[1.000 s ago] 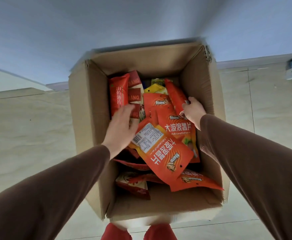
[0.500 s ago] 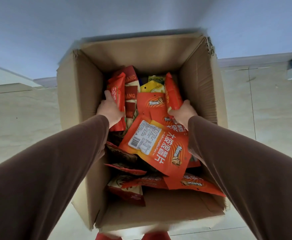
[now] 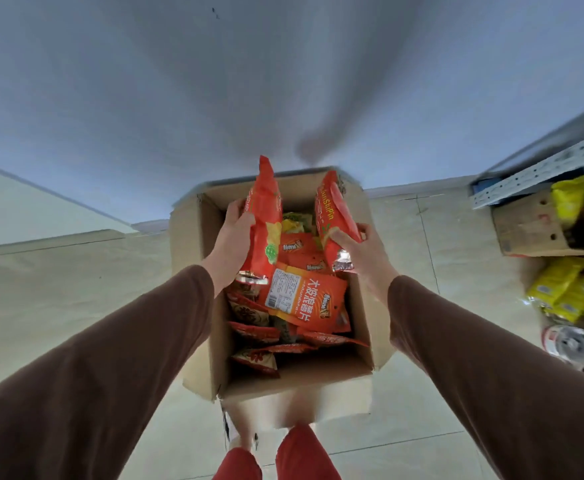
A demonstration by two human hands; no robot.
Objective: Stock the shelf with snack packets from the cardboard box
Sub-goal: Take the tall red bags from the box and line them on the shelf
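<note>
One orange packet [image 3: 264, 216] is held upright in the left grip [image 3: 230, 242] and another [image 3: 335, 220] is pinched low in the right grip [image 3: 359, 249], above the box [image 3: 193, 265]; being slick and top-heavy above the grips, either could be dropped.

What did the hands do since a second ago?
The left hand and the right hand were reaching among the packets in the cardboard box. Now each grips one: the left orange packet and the right orange packet are lifted upright above the pile. The packet with the white label stayed on top in the box.
</note>
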